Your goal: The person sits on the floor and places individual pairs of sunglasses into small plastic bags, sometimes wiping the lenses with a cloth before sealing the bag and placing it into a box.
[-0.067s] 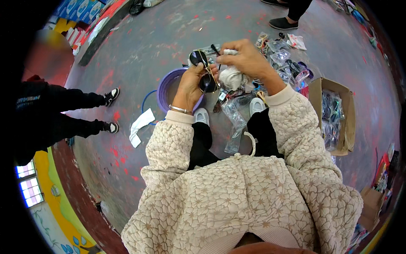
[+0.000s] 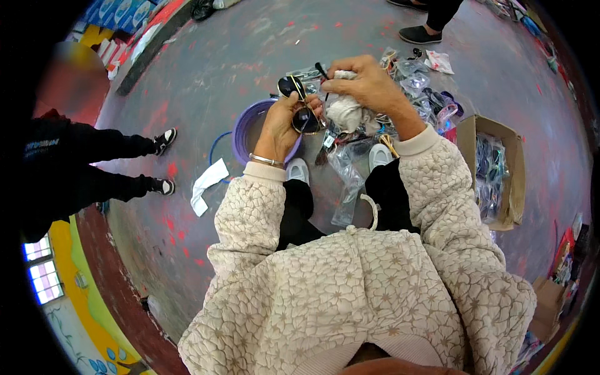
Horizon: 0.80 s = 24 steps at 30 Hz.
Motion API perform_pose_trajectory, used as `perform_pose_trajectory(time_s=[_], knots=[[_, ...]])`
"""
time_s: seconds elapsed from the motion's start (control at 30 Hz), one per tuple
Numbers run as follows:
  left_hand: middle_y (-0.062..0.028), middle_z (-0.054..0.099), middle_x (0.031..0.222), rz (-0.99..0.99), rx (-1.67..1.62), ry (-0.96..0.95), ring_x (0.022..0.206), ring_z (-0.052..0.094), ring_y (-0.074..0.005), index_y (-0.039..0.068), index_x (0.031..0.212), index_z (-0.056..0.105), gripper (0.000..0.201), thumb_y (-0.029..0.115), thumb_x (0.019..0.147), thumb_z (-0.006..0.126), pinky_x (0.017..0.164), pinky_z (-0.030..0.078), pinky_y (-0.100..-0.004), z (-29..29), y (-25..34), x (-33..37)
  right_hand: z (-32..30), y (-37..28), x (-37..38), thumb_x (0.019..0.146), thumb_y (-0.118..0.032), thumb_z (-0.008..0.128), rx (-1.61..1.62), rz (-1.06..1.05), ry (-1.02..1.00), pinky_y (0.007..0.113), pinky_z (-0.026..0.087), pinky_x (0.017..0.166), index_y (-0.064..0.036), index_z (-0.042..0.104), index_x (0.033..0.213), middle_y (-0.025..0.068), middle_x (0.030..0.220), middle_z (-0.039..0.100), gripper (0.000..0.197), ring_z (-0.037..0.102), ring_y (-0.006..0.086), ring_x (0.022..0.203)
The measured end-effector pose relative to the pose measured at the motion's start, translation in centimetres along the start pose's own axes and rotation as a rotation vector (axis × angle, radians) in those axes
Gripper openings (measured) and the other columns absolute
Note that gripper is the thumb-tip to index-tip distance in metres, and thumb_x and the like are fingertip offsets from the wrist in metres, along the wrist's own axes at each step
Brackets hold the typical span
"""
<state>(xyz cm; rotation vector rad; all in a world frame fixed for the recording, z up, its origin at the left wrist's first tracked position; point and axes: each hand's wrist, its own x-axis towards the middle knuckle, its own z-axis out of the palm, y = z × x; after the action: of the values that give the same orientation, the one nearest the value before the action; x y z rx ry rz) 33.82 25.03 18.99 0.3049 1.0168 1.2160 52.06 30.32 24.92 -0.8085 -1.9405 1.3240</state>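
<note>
A pair of sunglasses (image 2: 304, 120) with dark round lenses and a thin gold frame is gripped in my left hand (image 2: 283, 119), fingers closed around its middle. My right hand (image 2: 369, 84) is closed on a crumpled white cloth (image 2: 347, 113), which hangs below the fingers. A dark temple arm tip (image 2: 320, 69) of the sunglasses rises beside the right fingertips, against the cloth. Both hands are close together, above the floor and in front of my shoes. Behind my left wrist stands a purple basket (image 2: 242, 139), partly covered by that arm.
Packaged glasses (image 2: 414, 83) lie heaped beyond my right hand. To the right, a cardboard box (image 2: 514, 187) holds more bagged glasses. A white cloth strip (image 2: 208, 187) lies on the floor left of the basket. A person (image 2: 112, 145) stands at the left; another's shoe (image 2: 420, 35) is at the top.
The sunglasses have tilted slightly in my left hand and shifted a little left. My right hand has moved slightly with the cloth, still beside the temple arm.
</note>
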Motion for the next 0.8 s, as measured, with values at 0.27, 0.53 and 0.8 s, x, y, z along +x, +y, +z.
perform_pose_trajectory(time_s=[0.27, 0.53, 0.8], knots=[[-0.0127, 0.058, 0.089, 0.146, 0.082, -0.163, 0.075, 0.060, -0.0211, -0.003, 0.106, 0.048, 0.034, 0.027, 0.092, 0.042, 0.067, 0.054, -0.0324, -0.4, 0.4, 0.0, -1.1, -1.9, -1.3, 0.073, -0.006, 0.061, 0.232, -0.012, -0.266, 0.023, 0.045, 0.067, -0.0005, 0.065, 0.082, 0.0064, 0.080, 0.065, 0.011, 0.058, 0.0114, 0.072], [-0.0108, 0.058, 0.089, 0.078, 0.180, -0.220, 0.074, 0.060, -0.0196, 0.000, 0.104, 0.050, 0.031, 0.027, 0.092, 0.043, 0.064, 0.054, -0.0312, 0.6, 0.3, -1.1, 2.9, 1.3, -0.7, 0.069, -0.018, 0.064, -0.920, -0.477, -0.046, 0.035, 0.048, 0.053, -0.0141, 0.055, 0.098, 0.0044, 0.078, 0.055, 0.030, 0.061, 0.0226, 0.070], [-0.0111, 0.057, 0.084, -0.070, 0.126, -0.335, 0.065, 0.058, -0.0172, -0.001, 0.098, 0.051, 0.032, 0.031, 0.089, 0.048, 0.057, 0.053, -0.0261, -0.3, 0.8, -1.5, 2.7, 0.9, -0.9, 0.072, -0.013, 0.062, -0.795, -0.561, 0.107, 0.030, 0.046, 0.052, -0.0128, 0.057, 0.090, 0.0033, 0.077, 0.056, 0.019, 0.060, 0.0231, 0.067]])
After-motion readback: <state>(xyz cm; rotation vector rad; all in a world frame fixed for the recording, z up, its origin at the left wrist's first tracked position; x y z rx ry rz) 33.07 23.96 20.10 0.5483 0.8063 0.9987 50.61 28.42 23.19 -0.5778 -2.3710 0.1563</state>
